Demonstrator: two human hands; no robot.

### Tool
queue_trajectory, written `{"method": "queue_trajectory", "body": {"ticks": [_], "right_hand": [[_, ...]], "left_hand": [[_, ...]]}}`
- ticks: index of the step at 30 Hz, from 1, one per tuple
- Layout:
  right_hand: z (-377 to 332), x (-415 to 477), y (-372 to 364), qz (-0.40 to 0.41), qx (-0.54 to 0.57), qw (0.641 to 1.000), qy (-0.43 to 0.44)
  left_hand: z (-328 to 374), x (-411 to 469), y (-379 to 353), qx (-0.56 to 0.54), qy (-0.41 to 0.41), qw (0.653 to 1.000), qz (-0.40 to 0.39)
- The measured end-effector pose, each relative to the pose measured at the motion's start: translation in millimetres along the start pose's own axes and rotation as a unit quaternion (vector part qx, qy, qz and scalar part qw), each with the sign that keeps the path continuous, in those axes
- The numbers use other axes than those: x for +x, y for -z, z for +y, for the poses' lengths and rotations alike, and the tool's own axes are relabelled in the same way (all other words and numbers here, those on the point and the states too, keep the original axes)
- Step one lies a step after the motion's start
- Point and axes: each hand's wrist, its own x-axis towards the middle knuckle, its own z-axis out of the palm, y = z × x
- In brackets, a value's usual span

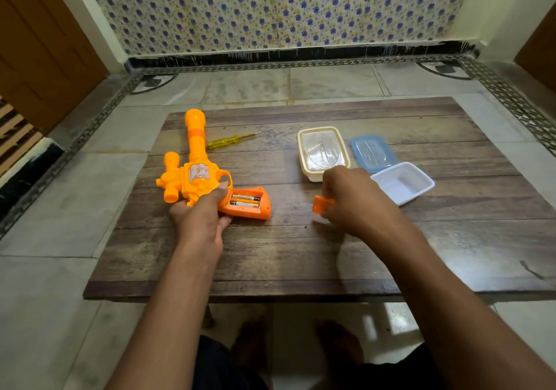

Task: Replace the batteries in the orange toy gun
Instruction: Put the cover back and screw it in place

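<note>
Head view looks down on a low wooden table (270,257) where the orange toy gun (192,176) lies flat, its barrel pointing away from the person and its handle turned to the right. The left hand (201,218) grips the gun where the body meets the handle, with the thumb laid over the top by the trigger guard and the fingers curled underneath. The handle's battery bay is uncovered, and two batteries (245,202) sit inside it side by side. Just right of the gun's barrel, and partly hidden behind it, lies a yellow screwdriver (231,140) with its tip pointing away from the gun. Right of the gun's handle, a tiny screw (305,226) rests loose on the wood. Just past that, the right hand (358,200) pinches the orange battery cover (320,204) between curled fingers, holding it clear of the gun. Farther right of the gun stands a cream box (301,148) with a clear lid on it, then a blue lid (373,152) lying flat, and nearest the person a white tray (403,185), all well apart from the gun.
</note>
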Motion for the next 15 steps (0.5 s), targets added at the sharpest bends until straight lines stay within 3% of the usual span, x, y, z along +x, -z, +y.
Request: {"method": "queue_trajectory", "body": {"ticks": [5, 11, 15], "right_hand": [[-12.5, 5.0, 1.1, 0.045, 0.117, 0.992, 0.035], [-39.9, 12.3, -12.9, 0.036, 0.291, 0.954, 0.067], [-56.2, 16.7, -26.7, 0.034, 0.312, 0.945, 0.091]], "left_hand": [[0.3, 0.9, -0.3, -0.004, 0.006, 1.000, 0.004], [1.2, -2.1, -2.9, -0.021, 0.015, 1.000, 0.006], [3.0, -2.4, -1.6, -0.031, 0.026, 0.999, -0.004]]}}
